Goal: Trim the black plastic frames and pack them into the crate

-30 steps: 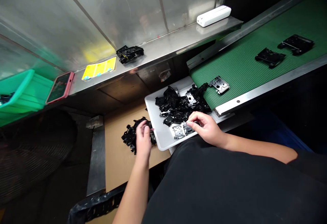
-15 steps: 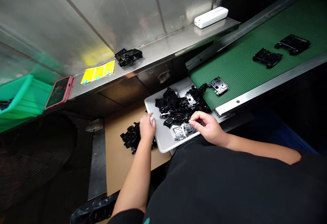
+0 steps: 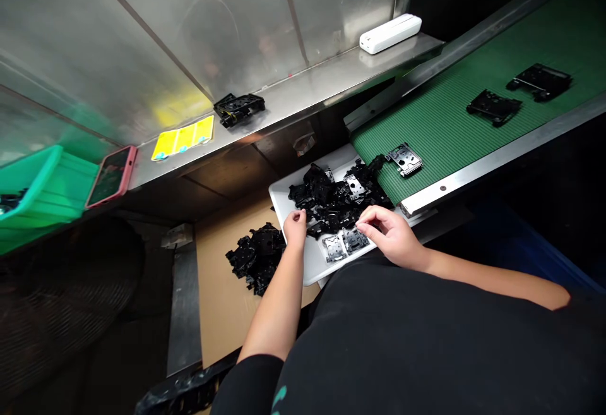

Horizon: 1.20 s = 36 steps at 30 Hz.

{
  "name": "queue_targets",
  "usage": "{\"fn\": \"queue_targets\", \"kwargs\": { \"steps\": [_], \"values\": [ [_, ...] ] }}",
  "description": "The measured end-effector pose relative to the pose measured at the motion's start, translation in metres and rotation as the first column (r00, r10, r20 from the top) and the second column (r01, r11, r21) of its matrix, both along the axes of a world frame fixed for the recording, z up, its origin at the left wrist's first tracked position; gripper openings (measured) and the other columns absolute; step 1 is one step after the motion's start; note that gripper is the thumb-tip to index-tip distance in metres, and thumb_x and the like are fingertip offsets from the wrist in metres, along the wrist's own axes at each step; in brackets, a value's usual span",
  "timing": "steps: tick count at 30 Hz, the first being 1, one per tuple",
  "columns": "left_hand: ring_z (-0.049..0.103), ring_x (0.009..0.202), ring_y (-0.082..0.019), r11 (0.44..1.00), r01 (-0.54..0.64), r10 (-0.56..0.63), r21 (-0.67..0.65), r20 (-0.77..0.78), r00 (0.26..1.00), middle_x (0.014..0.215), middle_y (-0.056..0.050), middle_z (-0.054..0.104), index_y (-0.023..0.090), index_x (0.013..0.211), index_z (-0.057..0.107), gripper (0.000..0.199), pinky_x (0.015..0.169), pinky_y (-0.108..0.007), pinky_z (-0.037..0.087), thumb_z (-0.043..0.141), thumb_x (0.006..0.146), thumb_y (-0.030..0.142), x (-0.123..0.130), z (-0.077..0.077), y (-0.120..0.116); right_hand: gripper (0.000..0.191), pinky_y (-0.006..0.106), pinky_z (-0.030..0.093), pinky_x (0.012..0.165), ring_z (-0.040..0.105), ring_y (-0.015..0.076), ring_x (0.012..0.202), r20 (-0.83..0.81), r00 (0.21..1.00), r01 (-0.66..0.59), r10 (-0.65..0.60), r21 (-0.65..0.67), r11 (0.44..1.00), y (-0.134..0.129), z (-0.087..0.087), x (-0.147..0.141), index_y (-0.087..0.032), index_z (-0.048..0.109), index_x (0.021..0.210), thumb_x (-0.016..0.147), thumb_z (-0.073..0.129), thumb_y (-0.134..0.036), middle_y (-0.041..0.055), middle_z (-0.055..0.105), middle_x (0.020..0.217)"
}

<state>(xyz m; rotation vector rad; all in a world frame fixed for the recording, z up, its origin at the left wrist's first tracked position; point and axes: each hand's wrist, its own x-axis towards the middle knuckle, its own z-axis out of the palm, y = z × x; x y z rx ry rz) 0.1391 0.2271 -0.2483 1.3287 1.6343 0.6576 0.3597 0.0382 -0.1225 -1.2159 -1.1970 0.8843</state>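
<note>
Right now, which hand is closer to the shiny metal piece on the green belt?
Right. The right hand is below the silver metal piece on the green conveyor belt, not touching it. The left hand is farther away, to its left, at the white tray's edge.

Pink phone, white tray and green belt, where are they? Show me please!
pink-cased phone (image 3: 112, 177), head view, on its dark screen
white plastic tray (image 3: 308, 268), head view, on its bare near corner
green conveyor belt (image 3: 449, 150), head view, on its bare ribbed surface
</note>
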Motion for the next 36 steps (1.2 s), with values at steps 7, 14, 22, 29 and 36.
{"fn": "queue_targets", "kwargs": {
  "steps": [7, 14, 22, 29, 36],
  "values": [
    [0.071, 0.099, -0.018, 0.985, -0.153, 0.172, -0.078, 0.467, 0.867, 0.118, -0.007, 0.071, 0.023, 0.135, 0.056, 0.045, 0.091, -0.036, 0.060, 0.070, 0.092, 0.024, -0.004, 0.038, -0.051, 0.016, 0.036, 0.053, 0.076, 0.062, 0.0203, 0.081, -0.018, 1.000, -0.015, 0.015, -0.003, 1.000, 0.005, 0.000, -0.003, -0.022, 0.066, 0.090, 0.101, 0.066, -0.034, 0.0038, 0.066, 0.087],
    [0.069, 0.074, -0.013, 0.930, 0.000, 0.286, -0.367, 0.726, 0.625, 0.094, -0.004, 0.075, 0.020, 0.108, 0.070, 0.029, 0.065, -0.025, 0.058, 0.074, 0.079, 0.024, -0.006, 0.089, -0.111, 0.014, 0.036, 0.050, 0.074, 0.061, 0.0198, 0.080, -0.051, 0.997, -0.055, 0.057, 0.039, 0.998, 0.006, 0.005, -0.011, -0.022, 0.066, 0.090, 0.101, 0.066, -0.032, 0.0036, 0.065, 0.086],
    [0.078, 0.090, -0.024, 0.885, 0.137, 0.304, -0.445, 0.775, 0.554, 0.107, -0.009, 0.080, 0.021, 0.123, 0.072, 0.038, 0.073, -0.034, 0.065, 0.076, 0.087, 0.034, 0.014, 0.111, -0.141, 0.014, 0.037, 0.054, 0.079, 0.066, 0.0206, 0.084, -0.081, 0.993, -0.084, 0.089, 0.066, 0.994, 0.006, 0.008, -0.016, -0.023, 0.068, 0.091, 0.101, 0.067, -0.032, 0.0041, 0.069, 0.088],
    [0.078, 0.097, -0.028, 0.867, 0.225, 0.231, -0.445, 0.758, 0.610, 0.112, -0.010, 0.079, 0.024, 0.139, 0.065, 0.056, 0.084, -0.041, 0.065, 0.064, 0.095, 0.060, 0.015, 0.126, -0.150, 0.013, 0.036, 0.056, 0.078, 0.067, 0.0195, 0.081, -0.119, 0.982, -0.146, 0.149, 0.038, 0.989, 0.004, 0.008, -0.016, -0.021, 0.066, 0.091, 0.102, 0.065, -0.030, 0.0031, 0.067, 0.087],
    [0.078, 0.091, -0.027, 0.873, 0.199, 0.220, -0.446, 0.723, 0.655, 0.103, -0.008, 0.080, 0.024, 0.130, 0.068, 0.057, 0.083, -0.040, 0.064, 0.058, 0.095, 0.068, 0.018, 0.132, -0.152, 0.014, 0.033, 0.051, 0.075, 0.064, 0.0180, 0.078, -0.001, 0.989, -0.148, 0.148, 0.031, 0.988, 0.005, 0.008, -0.016, -0.020, 0.063, 0.086, 0.100, 0.064, -0.021, 0.0019, 0.066, 0.083]
  ]
}}
